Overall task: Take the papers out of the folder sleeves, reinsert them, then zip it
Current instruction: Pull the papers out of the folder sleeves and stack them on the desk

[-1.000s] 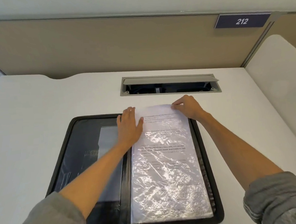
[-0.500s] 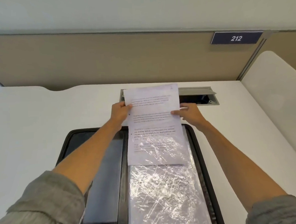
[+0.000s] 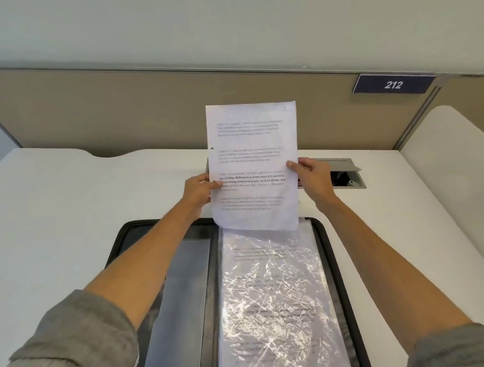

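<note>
A black zip folder (image 3: 336, 265) lies open on the white desk. Its right half holds crinkled clear plastic sleeves (image 3: 272, 294) with printed pages inside. A printed sheet of paper (image 3: 251, 143) is held upright above the folder's far edge, fully out of the top sleeve. My left hand (image 3: 197, 190) pinches the sheet's left edge and my right hand (image 3: 312, 178) pinches its right edge. The folder's left half shows a dark inner pocket (image 3: 179, 299), partly covered by my left forearm.
A cable hatch (image 3: 344, 175) with its lid open sits in the desk behind the sheet. A beige partition with a "212" sign (image 3: 392, 84) runs along the back. A white divider (image 3: 458, 155) rises at the right.
The sheet has slid up out of the top sleeve and now hangs free above the folder. Both hands rose with it, each gripping a side edge. The camera tilted up.
</note>
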Demonstrator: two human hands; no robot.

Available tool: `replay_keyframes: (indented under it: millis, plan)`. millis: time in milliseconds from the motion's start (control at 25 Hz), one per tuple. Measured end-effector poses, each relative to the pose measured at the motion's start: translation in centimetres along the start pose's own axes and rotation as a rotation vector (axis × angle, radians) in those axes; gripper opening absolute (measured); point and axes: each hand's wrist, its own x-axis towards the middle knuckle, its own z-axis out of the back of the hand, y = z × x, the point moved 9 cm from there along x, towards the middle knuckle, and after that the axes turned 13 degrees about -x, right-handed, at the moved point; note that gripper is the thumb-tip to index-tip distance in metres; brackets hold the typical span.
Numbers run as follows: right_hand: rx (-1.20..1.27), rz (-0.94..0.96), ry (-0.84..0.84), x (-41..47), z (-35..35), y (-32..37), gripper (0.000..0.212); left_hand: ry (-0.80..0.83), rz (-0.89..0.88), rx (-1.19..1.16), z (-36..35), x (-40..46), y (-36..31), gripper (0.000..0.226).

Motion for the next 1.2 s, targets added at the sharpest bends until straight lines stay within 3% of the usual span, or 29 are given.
replay_keyframes:
  millis: [200,360,640,880,1080,1200]
  plan:
    - [-0.135,0.076,-0.009,-1.3,-5.2,2.3,0.020,-0.081,-0.107,-0.038,4.6,1.0,-4.4,0.016]
    - [-0.121,0.132,-0.016,-2.9,-10.5,5.7,0.048,-0.176,-0.164,0.002,10.5,0.6,-7.2,0.017]
    - [-0.323,0.189,0.220,-6.7,-25.7,8.3,0.021,-0.341,-0.208,0.113,25.4,-1.4,-10.0,0.014]
    - [-0.471,0.181,0.484,-11.1,-39.6,8.8,0.049,-0.510,-0.221,0.206,39.0,-1.8,-10.6,0.022]
    - [-0.694,0.299,0.672,-14.3,-48.7,8.7,0.068,-0.612,-0.194,0.324,47.4,-1.5,-10.7,0.034]
    - [-0.925,0.429,0.701,-15.2,-51.8,8.2,0.070,-0.630,-0.252,0.565,49.6,-1.9,-11.6,0.039]
